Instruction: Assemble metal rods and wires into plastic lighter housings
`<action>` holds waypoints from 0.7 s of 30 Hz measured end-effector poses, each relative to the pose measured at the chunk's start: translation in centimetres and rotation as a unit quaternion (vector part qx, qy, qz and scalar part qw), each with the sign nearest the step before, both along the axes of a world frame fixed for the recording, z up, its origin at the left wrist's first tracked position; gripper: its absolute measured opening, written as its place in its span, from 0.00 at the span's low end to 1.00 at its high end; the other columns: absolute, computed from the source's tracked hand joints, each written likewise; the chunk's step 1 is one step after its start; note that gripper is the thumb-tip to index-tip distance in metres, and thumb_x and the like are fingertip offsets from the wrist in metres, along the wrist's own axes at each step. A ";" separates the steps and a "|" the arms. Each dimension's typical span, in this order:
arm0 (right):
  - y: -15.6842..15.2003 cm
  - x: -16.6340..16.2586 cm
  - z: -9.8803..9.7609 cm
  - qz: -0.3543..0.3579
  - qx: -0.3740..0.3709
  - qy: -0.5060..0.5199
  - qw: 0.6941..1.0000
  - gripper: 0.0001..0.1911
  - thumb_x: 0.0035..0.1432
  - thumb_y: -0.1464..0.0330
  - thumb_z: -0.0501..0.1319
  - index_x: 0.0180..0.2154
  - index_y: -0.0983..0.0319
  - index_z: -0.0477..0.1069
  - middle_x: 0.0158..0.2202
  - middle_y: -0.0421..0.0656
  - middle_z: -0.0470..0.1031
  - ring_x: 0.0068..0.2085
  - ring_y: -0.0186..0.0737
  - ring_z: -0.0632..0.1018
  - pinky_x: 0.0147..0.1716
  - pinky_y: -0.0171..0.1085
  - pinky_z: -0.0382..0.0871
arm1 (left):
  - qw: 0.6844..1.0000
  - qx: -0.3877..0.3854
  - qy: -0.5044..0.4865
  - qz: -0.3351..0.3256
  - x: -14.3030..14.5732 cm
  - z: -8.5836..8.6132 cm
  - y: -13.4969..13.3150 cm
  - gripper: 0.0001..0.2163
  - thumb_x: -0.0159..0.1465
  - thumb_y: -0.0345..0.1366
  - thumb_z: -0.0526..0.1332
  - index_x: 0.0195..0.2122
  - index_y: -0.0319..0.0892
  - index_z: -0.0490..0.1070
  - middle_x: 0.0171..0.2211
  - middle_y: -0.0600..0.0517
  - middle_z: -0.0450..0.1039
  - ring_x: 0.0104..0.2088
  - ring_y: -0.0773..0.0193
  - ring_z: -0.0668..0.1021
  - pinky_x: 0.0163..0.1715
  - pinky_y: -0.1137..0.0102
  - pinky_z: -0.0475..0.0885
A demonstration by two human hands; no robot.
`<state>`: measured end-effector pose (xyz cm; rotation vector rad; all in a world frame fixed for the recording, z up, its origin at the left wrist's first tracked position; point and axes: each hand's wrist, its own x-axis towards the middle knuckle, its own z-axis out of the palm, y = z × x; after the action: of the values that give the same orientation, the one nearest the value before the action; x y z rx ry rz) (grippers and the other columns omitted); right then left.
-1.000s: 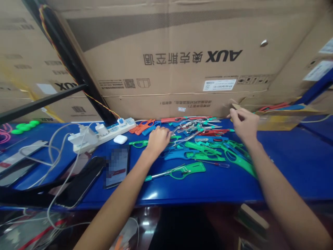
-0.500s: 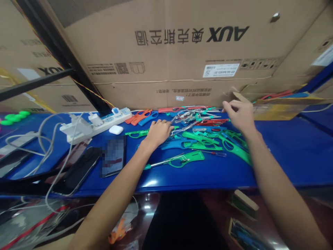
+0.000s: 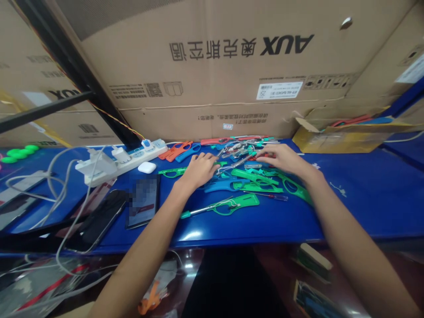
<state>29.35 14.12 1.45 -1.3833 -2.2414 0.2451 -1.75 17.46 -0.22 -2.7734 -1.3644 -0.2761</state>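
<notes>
A heap of flat plastic handle pieces (image 3: 255, 176) in green, blue, red and orange, mixed with small metal wire parts, lies on the blue table (image 3: 364, 198). My left hand (image 3: 198, 170) rests knuckles-up on the left side of the heap, fingers curled over blue and green pieces; whatever is under them is hidden. My right hand (image 3: 281, 160) lies over the heap's right side, fingers stretched left, tips on a red piece (image 3: 266, 155). A green piece with a metal rod (image 3: 232, 205) lies alone nearer me. A thin screwdriver (image 3: 270, 196) lies beside it.
A white power strip (image 3: 126, 159) with plugs and cables, a white earbud case (image 3: 146, 167) and two phones (image 3: 143, 201) occupy the table's left. Large cardboard boxes (image 3: 232, 66) wall off the back. An open low carton (image 3: 344, 137) sits at the right. The table edge (image 3: 232, 236) runs close to me.
My right hand came down and left from near the carton at the back right onto the heap. The left hand has barely moved. The camera tilted down slightly.
</notes>
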 end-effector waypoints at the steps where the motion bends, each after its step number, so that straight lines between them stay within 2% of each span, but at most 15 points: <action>1: 0.0 0.0 0.0 0.022 -0.018 -0.007 1.000 0.16 0.65 0.53 0.60 0.36 0.56 0.80 0.37 0.43 0.80 0.37 0.42 0.77 0.38 0.42 0.70 | 1.000 0.001 -0.006 -0.009 -0.2 0.1 -0.1 0.16 0.75 0.40 0.54 0.59 0.42 0.72 0.58 0.43 0.74 0.57 0.48 0.74 0.56 0.53 0.67; 6: 0.0 -0.5 -0.5 0.084 -0.046 -0.042 0.995 0.12 0.63 0.55 0.64 0.36 0.55 0.82 0.43 0.46 0.77 0.47 0.48 0.76 0.49 0.49 0.71 | 0.999 0.021 -0.047 -0.015 -1.1 0.7 0.0 0.16 0.75 0.39 0.54 0.59 0.41 0.72 0.59 0.43 0.74 0.60 0.49 0.72 0.59 0.54 0.66; 13: -0.4 -3.3 -1.4 0.098 -0.022 -0.073 0.992 0.15 0.66 0.61 0.61 0.51 0.54 0.79 0.47 0.49 0.73 0.50 0.52 0.73 0.52 0.54 0.70 | 0.996 0.032 -0.082 0.008 -1.7 1.2 0.2 0.20 0.74 0.41 0.55 0.64 0.39 0.66 0.61 0.41 0.73 0.62 0.48 0.72 0.61 0.54 0.65; 15: -0.3 -4.1 -1.7 0.092 -0.003 -0.071 0.993 0.13 0.67 0.64 0.60 0.49 0.56 0.78 0.47 0.50 0.73 0.50 0.52 0.72 0.53 0.55 0.69 | 0.995 0.029 -0.095 0.009 -1.7 1.3 0.1 0.21 0.74 0.40 0.56 0.65 0.38 0.64 0.61 0.41 0.73 0.61 0.47 0.72 0.60 0.54 0.66; 17: -0.3 -4.6 -1.9 0.088 0.007 -0.055 0.995 0.08 0.65 0.65 0.61 0.42 0.58 0.78 0.46 0.50 0.73 0.50 0.53 0.72 0.54 0.56 0.68 | 0.993 0.027 -0.114 0.001 -1.6 1.4 0.0 0.21 0.74 0.39 0.56 0.65 0.38 0.64 0.59 0.42 0.75 0.60 0.48 0.73 0.60 0.54 0.67; 19: -0.2 -5.0 -2.1 0.094 0.003 -0.033 0.995 0.05 0.65 0.64 0.62 0.37 0.58 0.75 0.45 0.49 0.75 0.49 0.52 0.73 0.54 0.55 0.68 | 0.991 0.026 -0.132 -0.020 -1.5 1.6 -0.3 0.19 0.74 0.39 0.56 0.64 0.40 0.65 0.59 0.43 0.75 0.59 0.49 0.74 0.60 0.54 0.66; 21: -0.1 -5.2 -2.2 0.095 0.001 -0.002 0.996 0.05 0.65 0.63 0.62 0.37 0.57 0.72 0.43 0.47 0.76 0.48 0.50 0.74 0.53 0.52 0.69 | 0.987 0.022 -0.148 -0.051 -1.2 1.8 -0.6 0.18 0.74 0.38 0.56 0.63 0.41 0.66 0.60 0.43 0.75 0.60 0.51 0.73 0.60 0.55 0.66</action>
<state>24.20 14.05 -0.72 -1.1710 -2.3766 0.3050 -2.92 16.87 1.60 -2.8573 -1.2475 -0.7400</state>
